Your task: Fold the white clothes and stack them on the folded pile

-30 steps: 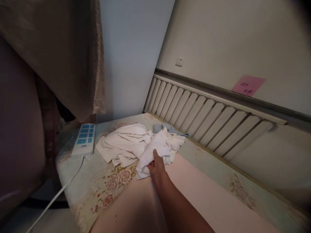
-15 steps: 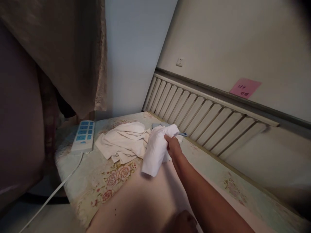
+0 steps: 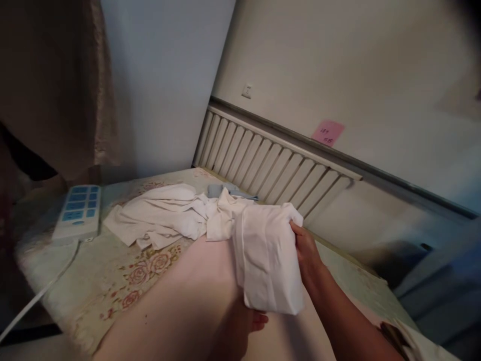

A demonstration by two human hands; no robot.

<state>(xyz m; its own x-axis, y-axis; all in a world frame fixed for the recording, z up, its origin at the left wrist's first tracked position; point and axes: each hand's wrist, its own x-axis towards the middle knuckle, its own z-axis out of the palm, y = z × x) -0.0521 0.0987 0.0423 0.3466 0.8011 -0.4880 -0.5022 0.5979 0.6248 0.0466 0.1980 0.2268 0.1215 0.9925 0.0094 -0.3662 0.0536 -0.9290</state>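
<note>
A folded white cloth (image 3: 270,260) hangs in the air over a pale pink sheet-like surface (image 3: 176,301). My right hand (image 3: 306,245) grips it by its right edge, thumb in front. The fingers behind are hidden. Low in the view, my left hand (image 3: 257,321) is just below the cloth's bottom edge, its visible fingers stretched out. Whether they touch the cloth is not clear. Beyond lie crumpled off-white cloths (image 3: 161,210) and a small blue-grey cloth (image 3: 229,191).
A white power strip (image 3: 78,213) with blue sockets and a trailing cord lies on the flower-patterned cover (image 3: 150,265) at left. A radiator (image 3: 263,155) runs along the wall behind. A brown curtain (image 3: 101,85) hangs at left, and a pink note (image 3: 327,133) is above the radiator.
The view has swung to the right. My right hand has brought the folded white cloth nearer, its broad face now turned toward me. My left hand has come up below it.
</note>
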